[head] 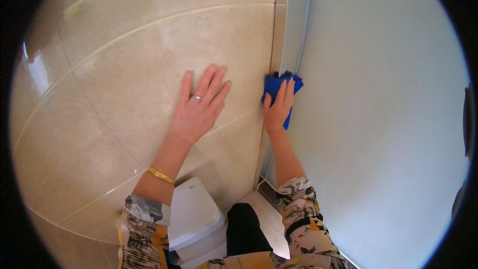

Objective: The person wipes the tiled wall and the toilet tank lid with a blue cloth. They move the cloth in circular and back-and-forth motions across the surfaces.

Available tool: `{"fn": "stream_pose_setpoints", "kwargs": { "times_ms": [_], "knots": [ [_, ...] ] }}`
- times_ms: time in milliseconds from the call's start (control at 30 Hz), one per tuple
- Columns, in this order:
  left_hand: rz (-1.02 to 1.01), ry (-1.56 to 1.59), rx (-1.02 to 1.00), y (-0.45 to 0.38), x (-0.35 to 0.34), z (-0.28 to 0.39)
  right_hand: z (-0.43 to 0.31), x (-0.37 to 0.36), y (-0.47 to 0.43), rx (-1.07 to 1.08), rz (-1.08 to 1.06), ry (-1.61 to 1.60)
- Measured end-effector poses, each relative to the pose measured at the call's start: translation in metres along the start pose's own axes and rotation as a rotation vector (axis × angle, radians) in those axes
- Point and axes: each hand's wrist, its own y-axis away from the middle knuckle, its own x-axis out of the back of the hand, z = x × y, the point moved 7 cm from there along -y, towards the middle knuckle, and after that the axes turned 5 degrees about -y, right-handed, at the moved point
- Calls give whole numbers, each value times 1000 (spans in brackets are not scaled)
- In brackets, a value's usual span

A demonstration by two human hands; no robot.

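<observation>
My left hand (pixel 198 104) rests flat on the beige wall tiles (pixel 130 93), fingers spread, with nothing in it. It wears a ring, and a gold bangle (pixel 160 174) circles the forearm. Under my right hand (pixel 279 110) is a blue cloth (pixel 274 84), pressed against the metal edge strip (pixel 283 41) where the tiled wall meets a frosted glass panel (pixel 373 101). The cloth bunches above the fingertips and hangs out below the palm. Part of it is hidden behind the hand.
Below my left forearm stands a white toilet tank (pixel 196 209) against the wall. Light floor tiles (pixel 274 231) and a dark threshold strip (pixel 269 194) show beside my dark-clad leg (pixel 244 228). A dark fitting (pixel 467 123) sits at the glass panel's far right.
</observation>
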Motion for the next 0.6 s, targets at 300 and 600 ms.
{"fn": "stream_pose_setpoints", "kwargs": {
  "times_ms": [300, 600],
  "knots": [
    [-124, 37, 62, 11, -30, -24, 16, -16, 89, -415, -336, -345],
    [-268, 22, 172, 114, -130, -57, 13, 42, 27, -446, -361, -425]
  ]
}}
